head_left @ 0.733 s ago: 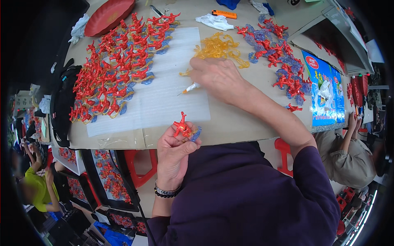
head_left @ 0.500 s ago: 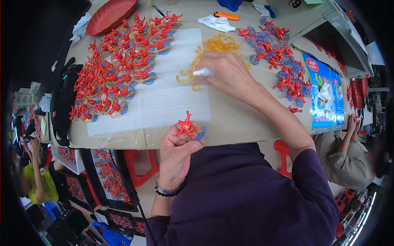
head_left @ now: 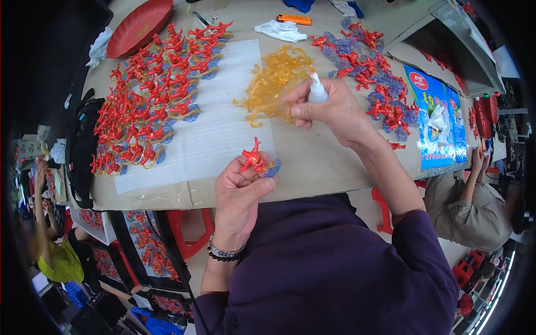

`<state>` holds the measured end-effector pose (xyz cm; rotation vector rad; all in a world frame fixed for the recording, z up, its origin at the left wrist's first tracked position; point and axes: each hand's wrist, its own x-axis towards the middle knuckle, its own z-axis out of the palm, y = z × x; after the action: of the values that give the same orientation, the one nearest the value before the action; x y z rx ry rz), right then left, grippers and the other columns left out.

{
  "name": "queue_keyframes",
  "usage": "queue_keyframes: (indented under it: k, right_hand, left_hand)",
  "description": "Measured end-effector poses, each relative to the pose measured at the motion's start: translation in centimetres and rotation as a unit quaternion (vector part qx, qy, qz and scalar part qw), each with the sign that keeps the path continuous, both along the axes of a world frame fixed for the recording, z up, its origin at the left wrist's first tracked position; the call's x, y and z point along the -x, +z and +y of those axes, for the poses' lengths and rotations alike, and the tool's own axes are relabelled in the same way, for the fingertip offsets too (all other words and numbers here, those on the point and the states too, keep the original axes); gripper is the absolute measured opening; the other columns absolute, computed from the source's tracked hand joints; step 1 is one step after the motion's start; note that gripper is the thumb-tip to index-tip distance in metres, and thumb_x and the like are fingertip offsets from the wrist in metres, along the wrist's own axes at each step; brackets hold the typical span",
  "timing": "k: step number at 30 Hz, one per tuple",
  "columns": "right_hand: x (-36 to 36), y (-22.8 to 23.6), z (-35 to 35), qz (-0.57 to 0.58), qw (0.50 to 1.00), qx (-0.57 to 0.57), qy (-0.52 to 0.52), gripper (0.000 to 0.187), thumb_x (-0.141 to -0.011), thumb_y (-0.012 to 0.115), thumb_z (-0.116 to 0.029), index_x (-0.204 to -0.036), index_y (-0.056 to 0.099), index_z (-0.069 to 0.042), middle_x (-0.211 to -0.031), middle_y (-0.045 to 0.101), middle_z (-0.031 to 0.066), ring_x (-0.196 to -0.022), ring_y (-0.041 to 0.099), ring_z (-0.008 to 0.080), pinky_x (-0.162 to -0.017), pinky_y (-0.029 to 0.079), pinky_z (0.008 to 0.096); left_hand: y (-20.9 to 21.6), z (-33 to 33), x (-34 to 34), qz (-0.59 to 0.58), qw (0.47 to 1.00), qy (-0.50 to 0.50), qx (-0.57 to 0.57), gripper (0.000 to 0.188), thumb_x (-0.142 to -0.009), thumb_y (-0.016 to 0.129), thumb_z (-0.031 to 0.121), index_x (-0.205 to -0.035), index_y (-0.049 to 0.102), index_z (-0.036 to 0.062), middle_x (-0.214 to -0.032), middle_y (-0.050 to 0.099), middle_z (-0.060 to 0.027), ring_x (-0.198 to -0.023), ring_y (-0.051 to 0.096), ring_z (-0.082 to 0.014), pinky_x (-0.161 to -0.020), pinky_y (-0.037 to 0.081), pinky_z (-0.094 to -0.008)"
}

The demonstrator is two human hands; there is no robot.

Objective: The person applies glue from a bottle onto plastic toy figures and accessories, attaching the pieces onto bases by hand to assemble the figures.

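My left hand (head_left: 237, 192) pinches a small red figurine (head_left: 254, 156) on a translucent violet-blue base (head_left: 272, 168), held upright at the table's front edge. In my right hand (head_left: 335, 109) is a white squeeze bottle (head_left: 318, 92), its thin tip pointing up and away. The thumb and finger of that hand are pinched at the right edge of a pile of translucent yellow curved pieces (head_left: 271, 75); whether they also grip one of these I cannot tell.
Rows of red figurines (head_left: 151, 106) with yellow and violet parts cover the left of a white foam sheet (head_left: 229, 128). More red-and-violet ones (head_left: 385, 84) lie at right. Behind are a red dish (head_left: 139, 28), a white cloth (head_left: 281, 31) and an orange cutter (head_left: 294, 19). Co-workers sit on both sides.
My right hand has moved rightward from the front of the yellow pile, and the bottle now points up. My left hand still holds the figurine in about the same place.
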<state>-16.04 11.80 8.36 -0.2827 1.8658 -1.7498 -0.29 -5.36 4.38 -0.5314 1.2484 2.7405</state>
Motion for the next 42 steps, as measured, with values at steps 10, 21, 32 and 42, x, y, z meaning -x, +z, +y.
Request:
queue_keyframes:
  k: [10, 21, 32, 42]
  right_hand:
    - [-3.5, -0.2, 1.7, 0.229, 0.972, -0.012, 0.05, 0.012, -0.078, 0.072, 0.006, -0.088, 0.067, 0.001, -0.089, 0.067, 0.0043, -0.078, 0.063, 0.0116, -0.072, 0.053, 0.0247]
    - [-3.9, -2.4, 2.1, -0.015, 0.994, 0.107, 0.006, 0.014, -0.08, 0.074, 0.002, -0.09, 0.064, 0.002, -0.086, 0.065, 0.0055, -0.073, 0.062, 0.0097, -0.066, 0.053, 0.023]
    - [-5.6, -2.9, 6.7, 0.336, 0.934, -0.12, -0.04, 0.012, -0.076, 0.069, 0.005, -0.086, 0.065, -0.001, -0.081, 0.065, 0.0059, -0.072, 0.062, 0.014, -0.061, 0.046, 0.0272]
    - [-7.4, -3.6, 6.8, 0.352, 0.913, -0.202, -0.032, 0.019, -0.075, 0.07, 0.005, -0.092, 0.069, -0.002, -0.082, 0.065, 0.0101, -0.075, 0.065, 0.026, -0.066, 0.051, 0.0326]
  left_hand:
    - [1.1, 0.5, 1.8, 0.025, 0.997, -0.024, 0.063, 0.045, -0.077, 0.073, -0.01, -0.117, 0.055, -0.0035, -0.111, 0.066, -0.0119, -0.095, 0.064, -0.0122, -0.085, 0.051, -0.0255]
    - [1.5, 1.2, 2.0, 0.027, 0.993, 0.003, 0.115, 0.05, -0.077, 0.07, -0.013, -0.124, 0.053, -0.0059, -0.114, 0.066, -0.0146, -0.095, 0.065, -0.0139, -0.085, 0.053, -0.0258]
    - [-0.1, -1.8, 1.1, -0.001, 0.988, 0.095, 0.124, 0.049, -0.08, 0.07, -0.001, -0.126, 0.056, -0.0049, -0.118, 0.065, -0.0116, -0.082, 0.064, -0.0143, -0.073, 0.049, -0.0249]
    - [-0.6, -2.1, 0.8, -0.002, 0.99, 0.083, 0.118, 0.05, -0.08, 0.069, -0.005, -0.128, 0.054, -0.0048, -0.125, 0.061, -0.0148, -0.092, 0.064, -0.0145, -0.073, 0.051, -0.0269]
